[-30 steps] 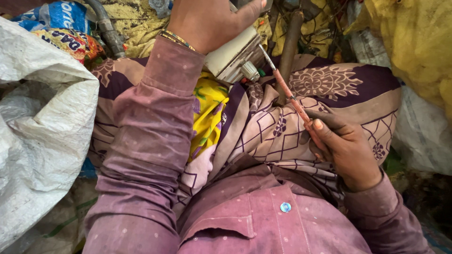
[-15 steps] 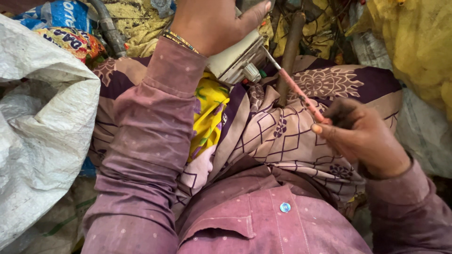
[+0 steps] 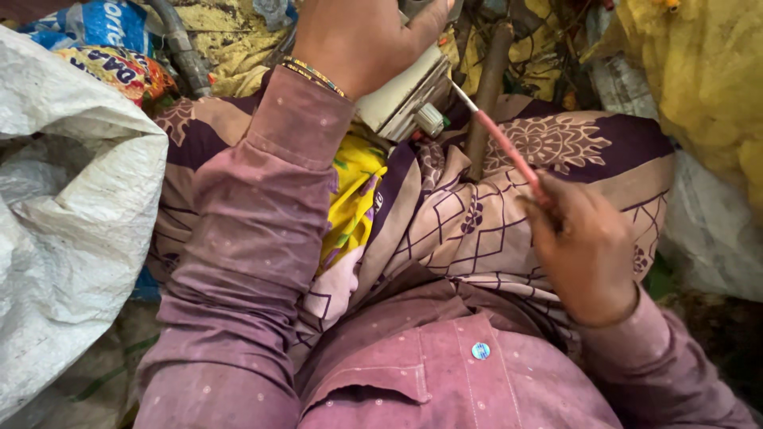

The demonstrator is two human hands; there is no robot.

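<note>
Far left of the cream device: a white woven sack, crumpled, filling that edge. Above the sack and still left of the device: a blue printed bag and a red-and-yellow wrapper, with a dark hose curving down beside them.

Just left of the device and over its top: left hand, fingers clenched around the casing, thumb side hidden behind it. At the wrist, thin bangles against a mauve sleeve.

The device itself: boxy, cream plastic, tilted, held up above the lap near the top middle, with a small round grey knob on its lower right corner.

Below the device: patterned purple-and-beige cloth across the lap, a yellow floral fold tucked in.

Right of the device: a slim screwdriver with a pink shaft, metal tip touching the device's lower right edge. Lower right of the device: right hand, fingers closed on the screwdriver's handle end, seen from the back.

Far right of the device: yellow fabric, bunched.
</note>
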